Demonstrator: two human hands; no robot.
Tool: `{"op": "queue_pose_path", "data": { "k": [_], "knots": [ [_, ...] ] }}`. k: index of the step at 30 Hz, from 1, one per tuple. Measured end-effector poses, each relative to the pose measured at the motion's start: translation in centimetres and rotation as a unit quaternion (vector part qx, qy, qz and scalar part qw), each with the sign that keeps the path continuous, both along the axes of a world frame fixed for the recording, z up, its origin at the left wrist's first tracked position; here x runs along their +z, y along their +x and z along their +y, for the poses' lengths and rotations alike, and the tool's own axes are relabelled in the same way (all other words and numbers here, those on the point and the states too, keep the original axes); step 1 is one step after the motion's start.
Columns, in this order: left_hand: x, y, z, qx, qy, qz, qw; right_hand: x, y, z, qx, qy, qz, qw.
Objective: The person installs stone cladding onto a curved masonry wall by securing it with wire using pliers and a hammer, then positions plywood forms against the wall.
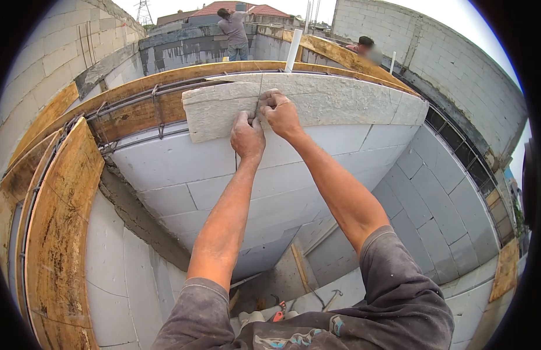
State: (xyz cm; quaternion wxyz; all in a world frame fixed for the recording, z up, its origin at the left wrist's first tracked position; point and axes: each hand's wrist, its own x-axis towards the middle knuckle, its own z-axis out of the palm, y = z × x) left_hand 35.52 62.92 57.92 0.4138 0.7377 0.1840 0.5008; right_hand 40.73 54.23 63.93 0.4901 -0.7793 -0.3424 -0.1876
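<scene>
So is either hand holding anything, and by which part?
Cannot be told for certain. The left hand and right hand have curled fingers at the pale board, perhaps pinching something thin, but hide the grip.

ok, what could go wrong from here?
1. The left hand and right hand, both bare, are at a thin strand, which could nick a finger.
2. The grey board might shift if poorly secured; I can't tell its fixing.
3. The hammer-like tool lying low near the person could get knocked.

2 hands [248,139] at pale board [346,100]
</scene>
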Motion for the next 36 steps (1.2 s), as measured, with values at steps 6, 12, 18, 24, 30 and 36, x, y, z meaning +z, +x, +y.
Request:
{"op": "queue_pose_path", "data": {
  "k": [6, 12, 18, 24, 30, 36],
  "knots": [
    [0.4, -0.1, -0.2, 0.002, -0.024, 0.01, 1.0, 0.7, 0.2, -1.0, -0.029, -0.148, -0.226, 0.963],
    [0.6, 0.1, -0.2, -0.01, -0.067, 0.022, 0.997, 2.5, -1.5, -0.3, -0.051, -0.258, -0.232, 0.937],
    [0.3, 0.0, -0.2, -0.023, -0.061, -0.011, 0.998, 3.3, 0.4, -0.9, 0.0, -0.283, -0.273, 0.92],
    [-0.4, 0.6, 0.2, 0.01, 0.004, -0.004, 1.0, 3.9, 1.2, -0.6, 0.018, -0.313, -0.278, 0.908],
    [0.1, 0.0, 0.8, 0.003, 0.074, 0.004, 0.997, 3.7, 1.3, -1.1, 0.025, -0.306, -0.289, 0.907],
    [0.8, -0.5, 0.8, 0.003, 0.121, 0.059, 0.991, 2.8, 1.1, -1.7, 0.004, -0.296, -0.299, 0.907]
  ]
}}
